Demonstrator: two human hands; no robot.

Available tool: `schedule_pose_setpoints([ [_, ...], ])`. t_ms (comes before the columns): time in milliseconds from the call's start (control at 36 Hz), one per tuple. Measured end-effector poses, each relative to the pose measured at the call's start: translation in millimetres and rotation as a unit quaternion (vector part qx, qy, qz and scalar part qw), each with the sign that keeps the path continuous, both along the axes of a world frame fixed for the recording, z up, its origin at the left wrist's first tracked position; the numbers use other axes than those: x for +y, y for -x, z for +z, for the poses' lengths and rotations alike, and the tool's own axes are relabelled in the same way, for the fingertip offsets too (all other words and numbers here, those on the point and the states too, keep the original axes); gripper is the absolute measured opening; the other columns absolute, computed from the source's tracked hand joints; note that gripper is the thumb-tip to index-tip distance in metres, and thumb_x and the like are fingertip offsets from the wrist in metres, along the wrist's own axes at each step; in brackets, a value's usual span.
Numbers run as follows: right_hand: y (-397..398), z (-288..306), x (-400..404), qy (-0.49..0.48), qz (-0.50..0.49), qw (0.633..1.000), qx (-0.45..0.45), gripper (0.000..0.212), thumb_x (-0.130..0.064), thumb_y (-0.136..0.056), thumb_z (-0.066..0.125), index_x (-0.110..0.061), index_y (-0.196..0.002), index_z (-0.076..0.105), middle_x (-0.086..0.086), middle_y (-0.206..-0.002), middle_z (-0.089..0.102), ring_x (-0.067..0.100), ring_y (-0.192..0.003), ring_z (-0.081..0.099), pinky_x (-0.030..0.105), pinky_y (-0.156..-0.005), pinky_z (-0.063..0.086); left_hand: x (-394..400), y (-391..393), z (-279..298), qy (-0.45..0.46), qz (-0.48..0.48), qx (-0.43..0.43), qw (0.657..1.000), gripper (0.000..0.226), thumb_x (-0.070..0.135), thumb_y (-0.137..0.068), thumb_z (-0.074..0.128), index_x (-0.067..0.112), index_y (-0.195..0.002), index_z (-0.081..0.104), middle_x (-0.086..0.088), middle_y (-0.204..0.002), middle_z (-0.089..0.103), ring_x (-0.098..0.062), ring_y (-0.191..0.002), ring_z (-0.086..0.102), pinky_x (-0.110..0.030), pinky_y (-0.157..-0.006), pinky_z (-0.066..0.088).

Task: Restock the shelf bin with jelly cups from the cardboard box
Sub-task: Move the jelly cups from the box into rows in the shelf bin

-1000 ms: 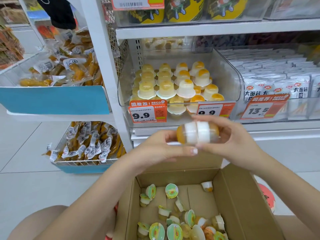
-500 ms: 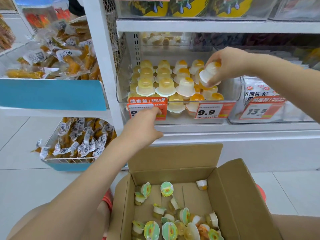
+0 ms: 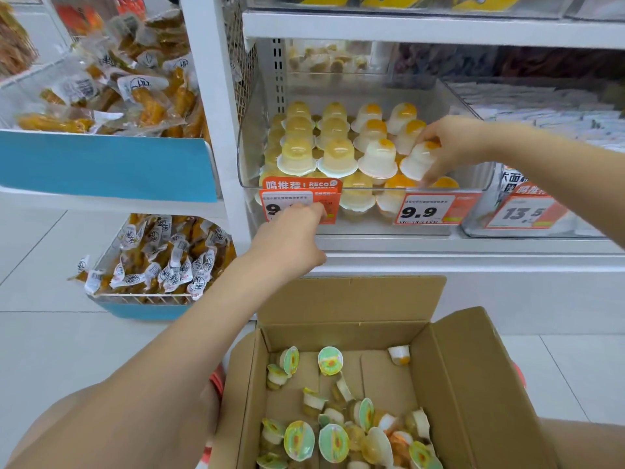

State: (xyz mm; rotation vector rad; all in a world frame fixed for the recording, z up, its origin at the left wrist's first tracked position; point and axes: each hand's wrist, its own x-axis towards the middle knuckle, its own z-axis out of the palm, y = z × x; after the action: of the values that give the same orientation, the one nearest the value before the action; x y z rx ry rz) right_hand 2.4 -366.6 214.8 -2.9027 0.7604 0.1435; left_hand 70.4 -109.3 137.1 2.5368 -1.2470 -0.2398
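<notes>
A clear shelf bin [image 3: 252,154] holds rows of upside-down jelly cups, yellow ones on the left and white ones with orange tops on the right. My right hand [image 3: 449,143] grips a white jelly cup [image 3: 417,162] at the bin's front right, tilted among the other cups. My left hand [image 3: 291,238] rests against the bin's front by the orange price tag [image 3: 304,189], fingers curled, holding nothing that I can see. Below, an open cardboard box [image 3: 473,384] holds several loose jelly cups [image 3: 333,441] with green foil lids.
A second price tag [image 3: 429,209] hangs at the bin's front right. Another clear bin of white packets [image 3: 527,211] stands to the right. Blue-fronted bins of wrapped snacks [image 3: 101,160] and a wire basket [image 3: 152,265] sit to the left over the tiled floor.
My right hand has carried the jelly cup from in front of the shelf up into the bin and lowered it at the front right. My left hand let go and moved to the bin's front.
</notes>
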Motion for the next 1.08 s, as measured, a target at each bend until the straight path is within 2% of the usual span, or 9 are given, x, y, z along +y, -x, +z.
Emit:
schedule_pose_setpoints([
  [167, 4, -12, -3, -0.016, 0.009, 0.998, -0.056, 0.081, -0.025, -0.064, 0.087, -0.014, -0.133, 0.046, 0.010, -0.129, 0.053, 0.030, -0.114, 0.050, 0.031, -0.084, 0.038, -4, 3, -1, -0.005, -0.011, -0.009, 1.000, 0.052, 0.015, -0.078, 0.069, 0.016, -0.125, 0.048, -0.008, -0.122, 0.055, -0.028, -0.110, 0.054, -0.045, -0.086, 0.051],
  [361, 18, -21, -6, -0.065, 0.002, 0.989, -0.130, 0.084, -0.020, -0.063, 0.087, -0.018, -0.134, 0.041, 0.010, -0.126, 0.055, 0.026, -0.108, 0.054, 0.037, -0.090, 0.046, -4, 7, -5, -0.027, -0.029, -0.020, 0.999, 0.057, 0.016, -0.080, 0.070, 0.017, -0.132, 0.045, -0.007, -0.125, 0.052, -0.026, -0.112, 0.052, -0.041, -0.086, 0.049],
  [500, 57, -29, 31, -0.050, 0.015, 0.928, -0.368, 0.045, -0.014, -0.076, 0.075, -0.015, -0.117, 0.055, 0.003, -0.114, 0.061, 0.018, -0.104, 0.056, 0.034, -0.089, 0.048, 1, 12, -15, -0.034, -0.030, -0.027, 0.999, 0.052, 0.016, -0.080, 0.069, 0.018, -0.128, 0.048, -0.005, -0.128, 0.052, -0.025, -0.116, 0.051, -0.040, -0.088, 0.049],
  [583, 89, -54, 64, -0.101, 0.079, 0.905, -0.406, 0.032, -0.003, -0.078, 0.070, -0.014, -0.106, 0.059, 0.001, -0.101, 0.061, 0.016, -0.090, 0.057, 0.026, -0.080, 0.049, 7, 18, -29, -0.064, -0.039, -0.020, 0.997, 0.049, 0.019, -0.082, 0.067, 0.020, -0.127, 0.048, -0.005, -0.126, 0.053, -0.025, -0.115, 0.051, -0.038, -0.086, 0.048],
  [722, 127, -142, 98, -0.199, 0.106, 0.929, -0.294, 0.032, -0.004, -0.078, 0.074, -0.023, -0.101, 0.060, -0.003, -0.092, 0.060, 0.012, -0.083, 0.055, 0.022, -0.075, 0.047, 24, 39, -76, -0.149, -0.090, 0.005, 0.985, 0.044, 0.018, -0.083, 0.066, 0.020, -0.124, 0.051, -0.003, -0.125, 0.054, -0.022, -0.113, 0.053, -0.035, -0.082, 0.047],
  [778, 134, -182, 107, -0.257, 0.096, 0.943, -0.187, 0.037, -0.009, -0.078, 0.075, -0.032, -0.101, 0.057, -0.010, -0.095, 0.058, 0.009, -0.085, 0.054, 0.020, -0.076, 0.048, 32, 45, -107, -0.198, -0.108, 0.031, 0.974, 0.044, 0.014, -0.083, 0.064, 0.020, -0.124, 0.051, -0.003, -0.123, 0.054, -0.022, -0.111, 0.054, -0.035, -0.082, 0.049],
  [889, 141, -265, 121, -0.274, 0.110, 0.954, 0.047, 0.043, -0.015, -0.080, 0.072, -0.028, -0.116, 0.054, -0.013, -0.106, 0.052, 0.009, -0.094, 0.050, 0.029, -0.088, 0.044, 58, 50, -180, -0.301, -0.096, 0.121, 0.941, 0.041, 0.001, -0.086, 0.052, 0.014, -0.125, 0.050, -0.009, -0.124, 0.052, -0.026, -0.112, 0.053, -0.037, -0.088, 0.048],
  [972, 142, -318, 132, -0.304, 0.075, 0.943, 0.112, 0.056, -0.015, -0.080, 0.071, -0.024, -0.129, 0.046, 0.002, -0.124, 0.052, 0.016, -0.105, 0.051, 0.028, -0.088, 0.044, 70, 52, -231, -0.282, -0.022, 0.187, 0.941, 0.033, 0.003, -0.085, 0.051, 0.009, -0.118, 0.056, -0.013, -0.119, 0.058, -0.029, -0.108, 0.058, -0.037, -0.088, 0.049],
  [1083, 127, -374, 143, -0.341, -0.008, 0.933, 0.116, 0.068, -0.014, -0.080, 0.073, -0.020, -0.137, 0.039, 0.010, -0.127, 0.050, 0.024, -0.117, 0.051, 0.028, -0.086, 0.043, 67, 66, -289, -0.204, 0.089, 0.269, 0.937, 0.019, 0.007, -0.078, 0.060, 0.005, -0.097, 0.057, -0.012, -0.097, 0.065, -0.029, -0.093, 0.064, -0.038, -0.076, 0.053],
])
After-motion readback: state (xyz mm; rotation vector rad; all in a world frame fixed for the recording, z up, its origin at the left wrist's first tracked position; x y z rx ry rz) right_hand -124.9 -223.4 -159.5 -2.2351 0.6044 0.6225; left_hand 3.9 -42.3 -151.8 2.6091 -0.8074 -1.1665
